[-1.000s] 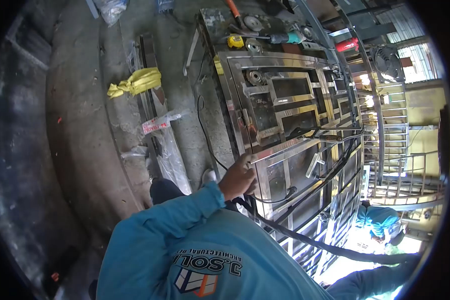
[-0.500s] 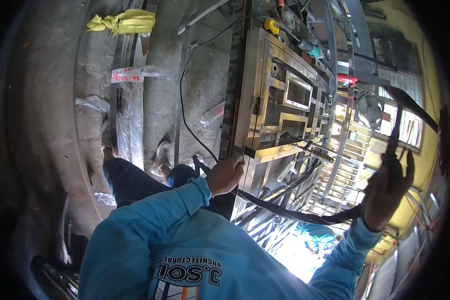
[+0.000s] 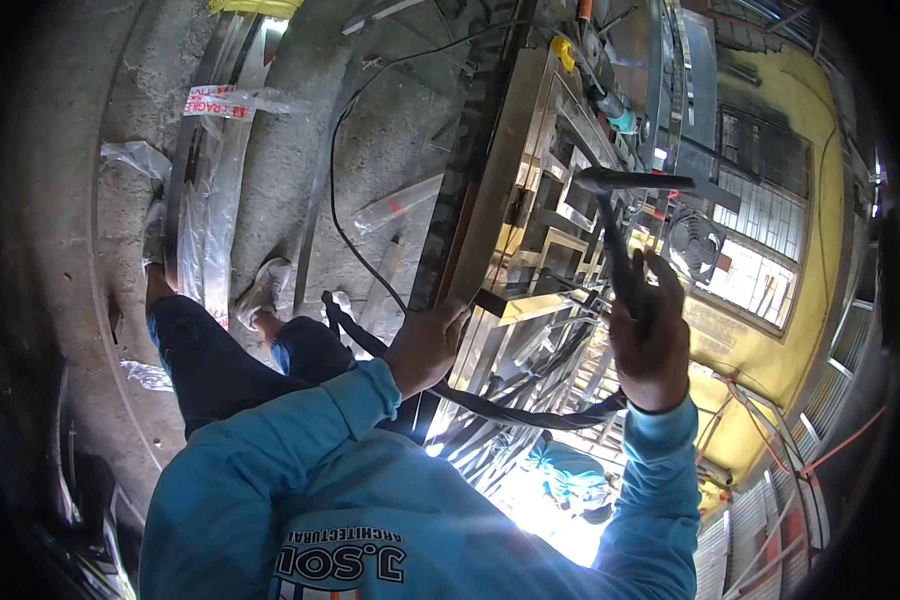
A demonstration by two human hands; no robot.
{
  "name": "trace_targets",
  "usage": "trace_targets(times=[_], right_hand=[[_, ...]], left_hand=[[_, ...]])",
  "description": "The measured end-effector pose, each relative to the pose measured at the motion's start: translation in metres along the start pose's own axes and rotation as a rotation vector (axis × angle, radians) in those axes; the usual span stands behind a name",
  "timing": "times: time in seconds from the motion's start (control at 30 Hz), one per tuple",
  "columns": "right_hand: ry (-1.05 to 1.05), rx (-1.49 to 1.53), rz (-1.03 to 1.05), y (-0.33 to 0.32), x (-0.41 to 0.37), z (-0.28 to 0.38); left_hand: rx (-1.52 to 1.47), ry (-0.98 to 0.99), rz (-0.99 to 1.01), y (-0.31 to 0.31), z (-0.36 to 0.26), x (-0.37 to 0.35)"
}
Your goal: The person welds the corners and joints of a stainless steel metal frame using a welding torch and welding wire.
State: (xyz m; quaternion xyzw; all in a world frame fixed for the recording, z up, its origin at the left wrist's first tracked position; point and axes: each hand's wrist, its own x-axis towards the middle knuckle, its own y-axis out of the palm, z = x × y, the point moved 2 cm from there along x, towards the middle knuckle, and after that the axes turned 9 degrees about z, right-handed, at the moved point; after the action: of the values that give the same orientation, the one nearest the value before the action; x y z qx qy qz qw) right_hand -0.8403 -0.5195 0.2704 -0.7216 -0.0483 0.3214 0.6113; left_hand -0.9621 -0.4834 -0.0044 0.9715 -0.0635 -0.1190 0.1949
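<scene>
My right hand [image 3: 652,340] is wrapped round the handle of a black TIG welding torch [image 3: 625,262], its head raised above the metalwork. A thick black cable [image 3: 530,412] hangs from the torch and runs leftward past my left hand [image 3: 425,348]. That hand is closed at the near corner of a shiny stainless steel gate panel [image 3: 500,235]; what its fingers pinch, if anything, is hidden. The panel has rectangular cut-outs and lies along the bench edge, under and beyond my hands.
A teal angle grinder [image 3: 620,118] and a yellow tape measure [image 3: 563,53] lie past the panel. A fan [image 3: 694,243] stands by the window. Plastic-wrapped metal bars [image 3: 210,190] lie on the concrete floor at left. A person in blue [image 3: 570,478] is at the lower right, beside bright glare.
My right hand has brought the torch leftward, in over the panel. My left hand stays closed at the panel's corner. The view has shifted a little.
</scene>
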Motion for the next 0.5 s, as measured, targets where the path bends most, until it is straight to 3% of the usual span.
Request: trace_targets(times=[0.1,0.4,0.5], right_hand=[[-0.023,0.006,-0.029,0.013,0.01,0.005],[0.058,0.06,-0.036,0.032,0.017,0.001],[0.023,0.025,-0.003,0.041,0.021,-0.006]], left_hand=[[-0.042,0.032,-0.108,0.002,-0.004,0.003],[-0.121,-0.13,0.011,-0.021,-0.027,0.013],[-0.117,-0.005,-0.11,-0.011,-0.017,0.014]])
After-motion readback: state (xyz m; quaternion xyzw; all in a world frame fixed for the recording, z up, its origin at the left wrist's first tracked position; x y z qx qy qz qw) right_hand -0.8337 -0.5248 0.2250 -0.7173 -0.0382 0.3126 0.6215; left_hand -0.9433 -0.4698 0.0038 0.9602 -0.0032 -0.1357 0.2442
